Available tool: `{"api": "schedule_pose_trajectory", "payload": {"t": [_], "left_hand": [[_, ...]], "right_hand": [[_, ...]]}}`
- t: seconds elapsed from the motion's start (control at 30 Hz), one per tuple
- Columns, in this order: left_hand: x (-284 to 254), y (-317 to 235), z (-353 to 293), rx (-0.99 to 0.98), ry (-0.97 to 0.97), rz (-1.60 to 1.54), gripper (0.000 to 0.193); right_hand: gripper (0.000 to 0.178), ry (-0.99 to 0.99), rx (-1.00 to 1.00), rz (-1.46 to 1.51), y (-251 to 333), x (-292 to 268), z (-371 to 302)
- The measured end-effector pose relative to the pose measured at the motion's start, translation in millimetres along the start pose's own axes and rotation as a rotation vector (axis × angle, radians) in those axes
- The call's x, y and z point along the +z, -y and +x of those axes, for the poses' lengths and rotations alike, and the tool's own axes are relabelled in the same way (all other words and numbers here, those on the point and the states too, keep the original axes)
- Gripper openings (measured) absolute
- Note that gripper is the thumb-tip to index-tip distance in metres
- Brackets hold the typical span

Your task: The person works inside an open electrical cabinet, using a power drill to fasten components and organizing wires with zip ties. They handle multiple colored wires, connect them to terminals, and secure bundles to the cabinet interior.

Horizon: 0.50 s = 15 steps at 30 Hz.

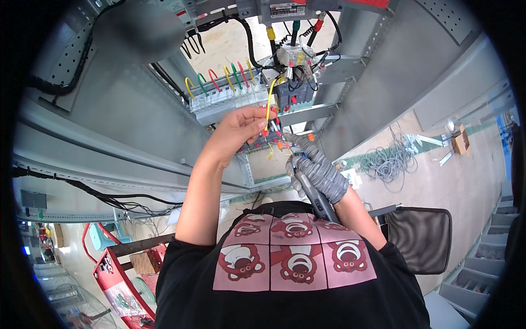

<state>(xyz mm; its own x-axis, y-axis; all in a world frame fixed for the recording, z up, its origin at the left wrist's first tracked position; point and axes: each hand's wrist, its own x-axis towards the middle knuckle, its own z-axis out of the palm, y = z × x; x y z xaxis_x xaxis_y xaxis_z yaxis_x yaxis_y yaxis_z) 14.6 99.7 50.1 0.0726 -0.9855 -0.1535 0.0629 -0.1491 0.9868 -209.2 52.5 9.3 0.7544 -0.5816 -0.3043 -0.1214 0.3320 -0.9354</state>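
My bare left hand (pixel 236 132) pinches a yellow wire (pixel 270 97) between thumb and fingers, in front of the open cabinet. From there the wire runs up to a dark breaker (pixel 295 94) with a clear cover. My right hand (pixel 324 174), in a grey knitted glove, is wrapped round a black electric screwdriver (pixel 316 197). Its bit points up and away from me, toward a cluster of small red and dark terminals (pixel 262 145). I cannot tell whether the bit touches a screw. Left of the breaker sits a row of white modules (pixel 222 100) with coloured wire loops.
Grey cabinet panels (pixel 389 71) rise on both sides. A tangle of grey cable (pixel 388 159) lies on the floor at right, near a cardboard box (pixel 461 140). A black mesh chair (pixel 419 238) stands at my right, a red cart (pixel 123 282) at my left.
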Motion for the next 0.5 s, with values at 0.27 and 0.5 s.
{"api": "schedule_pose_trajectory", "payload": {"t": [0.27, 0.5], "left_hand": [[8.0, 15.0, -0.6, -0.003, -0.013, -0.088, 0.017], [15.6, 13.2, -2.5, -0.003, -0.054, -0.141, 0.019]], "right_hand": [[0.051, -0.052, -0.235, -0.079, -1.0, -4.0, -0.4], [0.051, -0.057, -0.239, -0.079, -0.9, -4.1, -1.9]]}}
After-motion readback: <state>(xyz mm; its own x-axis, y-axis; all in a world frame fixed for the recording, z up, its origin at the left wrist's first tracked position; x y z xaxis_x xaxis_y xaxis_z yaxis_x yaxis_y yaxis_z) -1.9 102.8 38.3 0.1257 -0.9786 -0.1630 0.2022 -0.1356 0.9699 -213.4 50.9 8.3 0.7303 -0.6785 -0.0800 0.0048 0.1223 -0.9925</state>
